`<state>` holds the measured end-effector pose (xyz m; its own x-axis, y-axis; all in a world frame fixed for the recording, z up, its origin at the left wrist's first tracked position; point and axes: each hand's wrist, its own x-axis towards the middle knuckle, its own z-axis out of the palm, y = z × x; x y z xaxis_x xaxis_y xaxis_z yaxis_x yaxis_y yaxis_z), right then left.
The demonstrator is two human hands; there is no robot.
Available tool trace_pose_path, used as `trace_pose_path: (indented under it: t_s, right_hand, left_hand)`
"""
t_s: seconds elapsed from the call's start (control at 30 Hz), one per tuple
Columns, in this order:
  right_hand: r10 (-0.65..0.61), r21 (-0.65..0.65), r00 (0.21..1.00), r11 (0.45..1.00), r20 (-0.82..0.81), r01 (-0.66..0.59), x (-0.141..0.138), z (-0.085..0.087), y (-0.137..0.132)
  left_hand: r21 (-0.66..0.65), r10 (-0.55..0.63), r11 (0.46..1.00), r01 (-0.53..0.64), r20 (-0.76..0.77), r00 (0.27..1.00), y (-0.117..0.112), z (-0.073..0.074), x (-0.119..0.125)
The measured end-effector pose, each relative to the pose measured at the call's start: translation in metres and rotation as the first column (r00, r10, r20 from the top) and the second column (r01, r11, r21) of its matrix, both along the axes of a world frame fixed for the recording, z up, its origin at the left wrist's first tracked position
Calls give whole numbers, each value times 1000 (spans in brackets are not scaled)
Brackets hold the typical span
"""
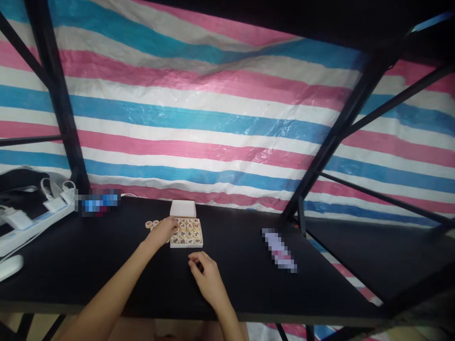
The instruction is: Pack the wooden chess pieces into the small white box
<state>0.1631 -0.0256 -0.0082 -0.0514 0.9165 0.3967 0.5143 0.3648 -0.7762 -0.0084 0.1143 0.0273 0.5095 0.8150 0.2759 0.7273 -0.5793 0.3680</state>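
Note:
A small white box point(186, 245) holds rows of round Chinese chess pieces point(189, 234) with red and black characters. My left hand point(164, 232) reaches over the box's left side, fingers pinched together at the pieces there. Whatever its fingertips hold is hidden. Loose Chinese chess pieces point(148, 224) lie on the table left of the box, partly covered by this hand. Below the box's front edge, my right hand point(206, 273) rests by the black tabletop, loosely curled, with a gap between thumb and fingers and nothing visible in it.
The box's white lid point(183, 208) stands behind it. At the left are a white power strip point(35, 227) with plugged-in chargers and a white mouse point(10, 267). Blurred items lie at the back left and at the right point(279, 250). Black metal posts frame the table point(245, 293).

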Motion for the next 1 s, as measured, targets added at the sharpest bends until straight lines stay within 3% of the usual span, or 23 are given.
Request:
trace_pose_path:
  t_s: [0.13,0.27,0.43,0.53,0.73,0.9,1.0]
  right_hand:
    - [3,6,1000,1000,12,-3,0,0,0]
    - [4,-7,1000,1000,13,-4,0,0,0]
    - [0,-2,1000,1000,0,0,0,-1,1]
    - [6,-6,1000,1000,4,-6,1,0,1]
    - [4,-21,1000,1000,21,-4,0,1,1]
    - [3,-18,999,1000,35,-3,0,1,0]
    - [9,-17,999,1000,41,-8,0,1,0]
  left_hand:
    - [24,-8,1000,10,-82,997,-7,-6,0]
    - [64,8,998,-1,-107,994,-17,2,-3]
    - [117,170,979,-164,-39,985,-15,8,-36]
    - [43,262,965,-259,-72,962,-10,1,-67]
    - [-14,272,961,-275,-105,957,-15,-15,-98]
    - [-68,330,937,-342,-138,934,-28,-9,-112]
    - [-97,337,929,-356,-172,926,-50,-3,-109]
